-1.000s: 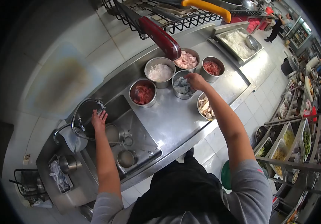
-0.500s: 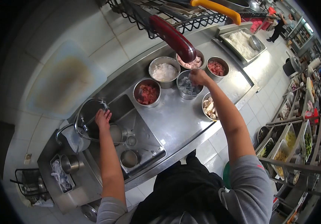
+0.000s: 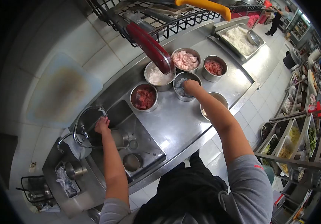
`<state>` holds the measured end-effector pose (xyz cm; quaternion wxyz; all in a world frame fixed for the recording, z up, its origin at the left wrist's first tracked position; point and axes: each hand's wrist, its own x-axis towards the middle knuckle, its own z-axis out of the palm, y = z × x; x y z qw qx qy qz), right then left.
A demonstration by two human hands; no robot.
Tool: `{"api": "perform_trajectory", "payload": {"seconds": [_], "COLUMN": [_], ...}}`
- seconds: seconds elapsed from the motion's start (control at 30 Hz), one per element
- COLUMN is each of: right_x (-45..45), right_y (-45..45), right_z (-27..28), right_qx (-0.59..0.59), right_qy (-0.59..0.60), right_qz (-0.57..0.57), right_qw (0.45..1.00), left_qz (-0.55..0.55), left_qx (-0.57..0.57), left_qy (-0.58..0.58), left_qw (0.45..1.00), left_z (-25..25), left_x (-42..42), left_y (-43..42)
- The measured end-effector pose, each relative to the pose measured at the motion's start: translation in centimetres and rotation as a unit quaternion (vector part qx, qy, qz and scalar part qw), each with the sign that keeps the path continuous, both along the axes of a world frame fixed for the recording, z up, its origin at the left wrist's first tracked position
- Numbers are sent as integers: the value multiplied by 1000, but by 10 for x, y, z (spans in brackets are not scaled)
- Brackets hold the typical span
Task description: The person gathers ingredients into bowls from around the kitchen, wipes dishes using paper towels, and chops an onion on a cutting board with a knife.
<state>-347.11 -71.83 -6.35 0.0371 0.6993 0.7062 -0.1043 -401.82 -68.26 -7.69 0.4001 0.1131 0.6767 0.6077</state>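
**Right hand is dipping into the tub of grey pieces**

The right hand [image 3: 192, 87] is reaching lower into the metal tub [image 3: 183, 98] than in the earlier frame, where it was hovering nearer the far right rim. Its fingers are bending down among the grey pieces [image 3: 180, 85]; how far they are closing, and on what, I cannot tell. The tub is standing mid-group on the steel counter [image 3: 175, 123], with red meat [image 3: 145, 99] to its left and pale pink meat [image 3: 185, 59] beyond it. The right forearm is now covering most of the mushrooms [image 3: 204, 112].

Over the sink [image 3: 149, 139], the left hand [image 3: 102, 125] is staying beside the spray nozzle [image 3: 104, 112], its fingers looking more curled than before; whether they are gripping it, I cannot tell. The red-handled knife [image 3: 151, 48] is now overlapping the white pieces [image 3: 159, 77] in view.
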Motion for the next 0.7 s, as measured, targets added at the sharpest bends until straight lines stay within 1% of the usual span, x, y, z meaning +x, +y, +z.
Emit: {"api": "perform_trajectory", "payload": {"seconds": [0.03,0.07,0.1,0.13,0.17,0.2,0.23,0.27,0.3,0.33,0.37,0.4,0.43,0.47,0.53,0.57,0.63,0.7], "right_x": [-2,-4,-5,-6,-3,0,5,13,27,33,35,36,38,43,61,70,87,110], "right_y": [1,1,-1,-5,-5,-4,-3,-7,-11,-21,-36,-56,-79,-109,-181,-224,-320,-433], "right_z": [-2,3,8,15,24,31,38,41,29,38,52,68,81,93,102,103,105,100], "right_qx": [-4,6,15,23,18,49,80,110,198,152,108,66,69,77,114,123,133,131], "right_qy": [-17,-21,-23,-26,4,68,131,193,211,355,490,612,656,682,704,697,677,643], "right_qz": [2,-6,-11,-16,-36,-55,-77,-103,-74,-117,-158,-195,-205,-221,-243,-266,-325,-417], "right_qw": [1000,1000,1000,999,999,995,985,969,955,915,850,763,723,692,658,654,647,629], "left_qz": [-42,-81,-116,-148,-177,-206,-224,-184,-146,-109,-196,-286,-396,-495,-588,-632,-678,-689], "left_qx": [31,61,87,64,40,16,35,79,128,181,196,205,166,117,57,24,0,-12], "left_qy": [95,189,282,394,498,594,569,611,647,676,585,482,344,198,83,27,37,-55], "left_qw": [994,977,948,905,848,778,790,766,737,706,762,802,835,837,803,774,734,722], "left_z": [-3,-10,-16,0,35,58,60,58,55,51,38,21,12,7,6,6,-22,-37], "left_x": [-1,-7,-18,-13,10,30,38,50,68,91,118,149,184,216,277,304,339,374], "left_y": [3,6,3,-7,-22,-33,-43,-56,-70,-84,-99,-115,-134,-151,-174,-184,-181,-174]}}
